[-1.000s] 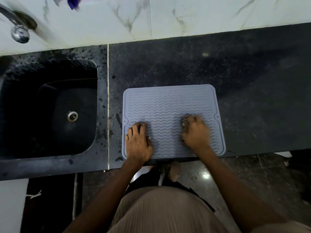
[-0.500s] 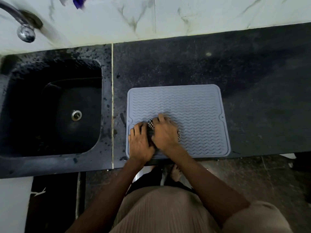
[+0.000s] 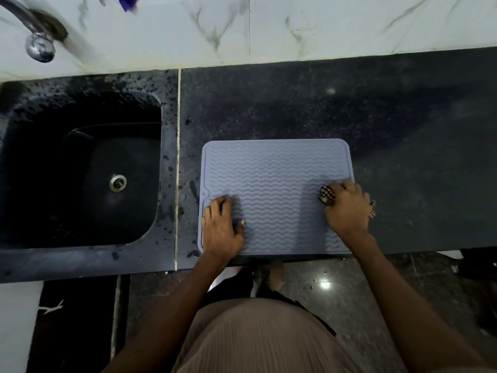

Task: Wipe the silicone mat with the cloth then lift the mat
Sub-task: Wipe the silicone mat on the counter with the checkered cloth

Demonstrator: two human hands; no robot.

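Grey-blue ribbed silicone mat (image 3: pixel 271 184) lies flat on the dark stone surface (image 3: pixel 403 130), beside the black sink (image 3: pixel 80 170). Your left hand (image 3: pixel 222 230) pins its near-left corner, fingers loosely bent. Your right hand (image 3: pixel 347 208) bunches the black-and-white checked cloth (image 3: pixel 326 196) at the mat's right edge. You're mid-wipe, I judge; next, cover the far rows.

We see a dim scene — the marble wall (image 3: pixel 322 22) at twelve o'clock is brightest, while the sink (image 3: pixel 80 168) sinks into black. A glare spot sits on the floor (image 3: pixel 325 285) at five o'clock — edges bow, and the tap (image 3: pixel 37 44) at ten o'clock is blurred.
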